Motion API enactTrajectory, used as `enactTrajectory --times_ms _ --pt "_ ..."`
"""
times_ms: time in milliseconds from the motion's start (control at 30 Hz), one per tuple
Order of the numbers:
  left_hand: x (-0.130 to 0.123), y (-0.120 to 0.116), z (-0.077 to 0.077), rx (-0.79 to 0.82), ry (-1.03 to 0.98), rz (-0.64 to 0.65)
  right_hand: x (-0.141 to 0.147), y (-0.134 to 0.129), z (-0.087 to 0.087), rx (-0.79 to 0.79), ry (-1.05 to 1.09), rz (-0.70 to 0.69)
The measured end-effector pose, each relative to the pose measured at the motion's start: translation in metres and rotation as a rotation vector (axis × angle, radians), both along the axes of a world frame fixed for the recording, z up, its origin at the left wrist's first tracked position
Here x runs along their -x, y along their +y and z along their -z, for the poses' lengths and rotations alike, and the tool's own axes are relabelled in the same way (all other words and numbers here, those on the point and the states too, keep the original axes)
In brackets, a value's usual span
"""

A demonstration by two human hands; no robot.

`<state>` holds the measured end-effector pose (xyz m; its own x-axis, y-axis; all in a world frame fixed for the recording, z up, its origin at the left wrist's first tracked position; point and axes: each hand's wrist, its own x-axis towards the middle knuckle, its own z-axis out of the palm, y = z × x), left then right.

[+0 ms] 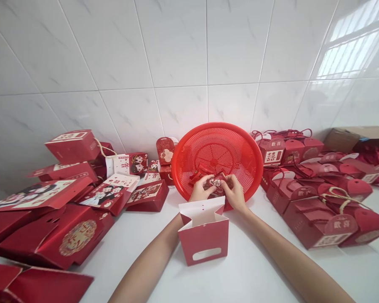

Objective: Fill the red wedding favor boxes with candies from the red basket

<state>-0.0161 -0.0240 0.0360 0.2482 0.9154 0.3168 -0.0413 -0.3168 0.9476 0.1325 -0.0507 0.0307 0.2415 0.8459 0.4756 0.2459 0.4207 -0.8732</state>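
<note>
The left hand [202,188] and right hand [235,192] pinch a small red wrapped packet [216,182] between nearly closed fingertips. Just beyond the grip, more red packets [204,169] lie in a tilted red plastic colander [217,125]. Nearer than the grip stands an open red paper gift box [204,240]; handled red gift boxes [312,219] crowd to its right.
</note>
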Motion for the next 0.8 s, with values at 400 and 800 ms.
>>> enactTrajectory --times_ms 400,800 --pt "-0.0002 -0.0011 -0.0009 0.0 -0.005 0.029 -0.0047 0.0083 0.0021 0.066 0.137 -0.187" --pt "0.0043 -0.0007 -0.0005 0.007 -0.01 0.088 -0.0011 0.0074 -0.0035 0.188 0.257 -0.228"
